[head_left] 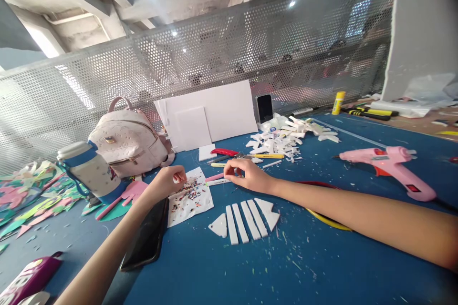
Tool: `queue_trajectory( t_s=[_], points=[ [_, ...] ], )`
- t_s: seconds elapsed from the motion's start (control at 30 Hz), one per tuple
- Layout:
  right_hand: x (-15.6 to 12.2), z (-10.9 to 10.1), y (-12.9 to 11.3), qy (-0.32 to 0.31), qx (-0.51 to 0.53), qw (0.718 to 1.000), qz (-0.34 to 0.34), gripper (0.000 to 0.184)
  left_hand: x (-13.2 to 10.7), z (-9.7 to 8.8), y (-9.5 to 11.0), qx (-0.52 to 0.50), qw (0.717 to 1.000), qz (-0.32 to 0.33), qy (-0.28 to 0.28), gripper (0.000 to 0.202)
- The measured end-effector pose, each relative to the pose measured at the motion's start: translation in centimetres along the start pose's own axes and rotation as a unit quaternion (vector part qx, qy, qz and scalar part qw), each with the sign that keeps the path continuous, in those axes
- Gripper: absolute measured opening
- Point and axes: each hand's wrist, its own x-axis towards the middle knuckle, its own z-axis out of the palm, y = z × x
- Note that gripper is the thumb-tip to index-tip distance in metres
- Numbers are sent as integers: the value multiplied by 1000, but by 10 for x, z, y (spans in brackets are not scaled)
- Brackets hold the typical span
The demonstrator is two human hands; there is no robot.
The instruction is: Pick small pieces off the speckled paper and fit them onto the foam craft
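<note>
My left hand (170,180) is closed, fingers curled, over the left edge of a white paper sheet (193,209) strewn with small coloured shavings. Whether anything sits between its fingers is hidden. My right hand (248,176) has thumb and forefinger bent into a pinch beside the ends of a pink stick (214,177) and a white pen (217,182); I cannot make out what it grips. Nearer to me, white foam pieces form a fish-bone row: a rounded triangle (219,225) with a small hole, several strips (239,223) and a notched tail piece (268,212).
A dark phone (146,236) lies beneath my left forearm. Red-handled pliers (227,152) and a yellow pen (268,156) lie beyond my hands. White foam scraps (282,140) are heaped behind. A pink glue gun (390,164) rests at right; a bottle (91,171) and backpack (129,140) stand left.
</note>
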Motion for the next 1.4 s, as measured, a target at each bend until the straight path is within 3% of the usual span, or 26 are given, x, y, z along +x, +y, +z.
queue_trajectory(
  t_s=[0.1, 0.23, 0.43, 0.7, 0.93, 1.4],
  points=[
    [0, 0, -1, 1, 1, 1000, -1, 6, 2, 16, 19, -40, 998, 12, 42, 10],
    [0, 0, -2, 10, -1, 1000, -8, 8, -3, 40, 49, -169, 978, 30, 118, 11],
    [-2, 2, -3, 13, -22, 999, -33, 4, -9, 54, 75, -223, 966, 39, 123, 15],
    [-5, 3, -9, -8, -43, 996, -78, 5, -12, 57, 80, -240, 961, 55, 123, 16],
    [-5, 4, -9, 15, -42, 994, -102, 4, -12, 59, 80, -244, 958, 67, 137, 16],
    [-6, 3, -8, 16, -57, 994, -92, 3, -12, 60, 81, -247, 957, 76, 134, 18]
  ],
)
